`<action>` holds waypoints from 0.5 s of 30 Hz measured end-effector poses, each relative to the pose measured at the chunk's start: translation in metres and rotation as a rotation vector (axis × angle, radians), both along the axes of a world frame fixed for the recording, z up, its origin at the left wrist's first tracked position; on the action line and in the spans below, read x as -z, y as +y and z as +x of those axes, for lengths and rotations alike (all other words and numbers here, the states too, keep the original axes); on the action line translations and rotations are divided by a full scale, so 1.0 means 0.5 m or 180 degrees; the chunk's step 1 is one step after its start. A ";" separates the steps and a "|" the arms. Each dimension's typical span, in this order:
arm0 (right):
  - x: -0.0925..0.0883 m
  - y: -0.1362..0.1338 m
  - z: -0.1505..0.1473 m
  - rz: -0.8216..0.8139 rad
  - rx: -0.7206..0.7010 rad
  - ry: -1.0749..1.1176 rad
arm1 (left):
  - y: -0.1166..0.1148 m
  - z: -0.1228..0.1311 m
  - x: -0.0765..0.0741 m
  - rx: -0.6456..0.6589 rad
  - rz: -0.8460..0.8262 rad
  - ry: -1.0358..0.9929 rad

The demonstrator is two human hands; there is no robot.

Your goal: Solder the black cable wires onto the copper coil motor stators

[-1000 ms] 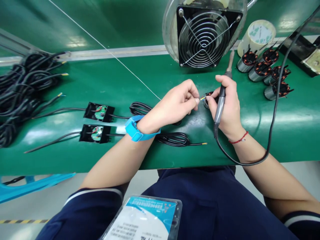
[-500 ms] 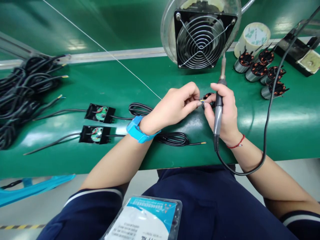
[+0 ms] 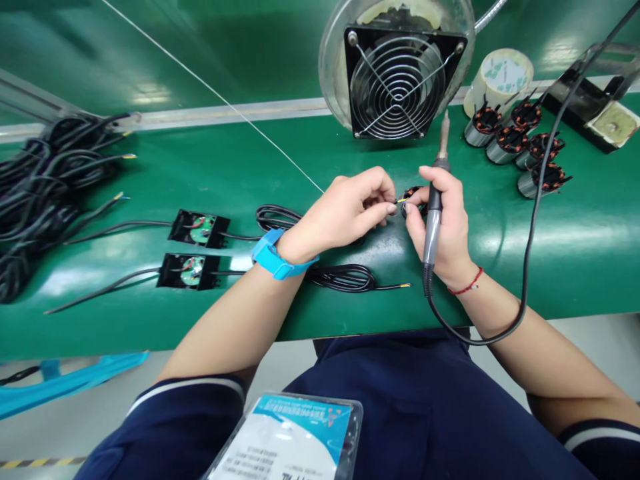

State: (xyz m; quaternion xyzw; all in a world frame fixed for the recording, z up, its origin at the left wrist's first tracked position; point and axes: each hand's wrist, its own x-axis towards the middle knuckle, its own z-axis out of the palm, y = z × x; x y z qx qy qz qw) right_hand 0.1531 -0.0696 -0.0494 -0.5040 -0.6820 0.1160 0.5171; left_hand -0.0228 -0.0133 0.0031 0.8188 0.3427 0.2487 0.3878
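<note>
My left hand [image 3: 357,203] is closed, its thumb and fingers pinching a black cable whose thin coloured wires [image 3: 401,200] stick out toward my right hand. A soldering iron [image 3: 433,227] is held in my right hand [image 3: 447,223], with its tip pointing up and away from me. The right thumb and index finger also meet at the ends of those wires. Just behind the fingertips stands a motor stator [image 3: 414,195] with copper windings, partly hidden by the right hand. A strand of solder wire [image 3: 280,153] runs from the upper left down behind the left hand.
A caged fan [image 3: 397,87] stands at the back. Several stators [image 3: 505,143] sit right, near a tape roll [image 3: 503,77] and an iron stand [image 3: 590,107]. Two black boxes with circuit boards [image 3: 200,228], coiled cable [image 3: 345,277] and a cable heap [image 3: 45,193] lie left.
My left fingers have drawn slightly left from my right fingertips, showing more of the coloured wires. The iron stays in my right hand, and the whole view has shifted a little.
</note>
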 end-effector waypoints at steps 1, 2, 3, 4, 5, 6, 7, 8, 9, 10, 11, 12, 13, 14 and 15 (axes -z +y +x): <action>0.001 0.000 0.000 0.0006 0.0013 -0.0008 | 0.002 0.000 0.004 0.0022 -0.0211 -0.0094; 0.002 0.001 0.000 0.0007 0.0019 -0.0019 | 0.004 0.000 0.008 0.0034 -0.0399 -0.0175; 0.003 0.001 0.000 0.0010 0.0026 -0.0037 | 0.006 0.000 0.013 0.0036 -0.0535 -0.0238; 0.003 0.001 0.000 0.0018 0.0037 -0.0064 | 0.009 0.001 0.017 0.0023 -0.0605 -0.0281; 0.003 0.002 0.001 0.0035 0.0051 -0.0105 | 0.011 0.002 0.021 -0.0001 -0.0615 -0.0311; 0.003 0.002 0.002 0.0060 0.0064 -0.0158 | 0.013 0.003 0.025 -0.0045 -0.0572 -0.0348; 0.003 0.002 0.003 0.0086 0.0076 -0.0220 | 0.016 0.004 0.028 -0.0113 -0.0497 -0.0404; 0.003 0.001 0.004 0.0112 0.0085 -0.0288 | 0.020 0.005 0.030 -0.0211 -0.0415 -0.0484; 0.002 0.001 0.005 0.0137 0.0094 -0.0356 | 0.023 0.006 0.034 -0.0335 -0.0360 -0.0582; 0.002 0.000 0.006 0.0153 0.0103 -0.0420 | 0.027 0.006 0.037 -0.0475 -0.0344 -0.0694; 0.001 -0.001 0.008 0.0164 0.0122 -0.0472 | 0.031 0.006 0.041 -0.0613 -0.0372 -0.0807; 0.000 -0.003 0.009 0.0171 0.0148 -0.0511 | 0.034 0.006 0.045 -0.0731 -0.0440 -0.0912; -0.001 -0.005 0.010 0.0173 0.0181 -0.0534 | 0.036 0.007 0.048 -0.0823 -0.0535 -0.1005; -0.002 -0.007 0.012 0.0173 0.0218 -0.0534 | 0.037 0.007 0.050 -0.0895 -0.0626 -0.1082; -0.004 -0.008 0.014 0.0166 0.0252 -0.0512 | 0.036 0.008 0.050 -0.0952 -0.0683 -0.1136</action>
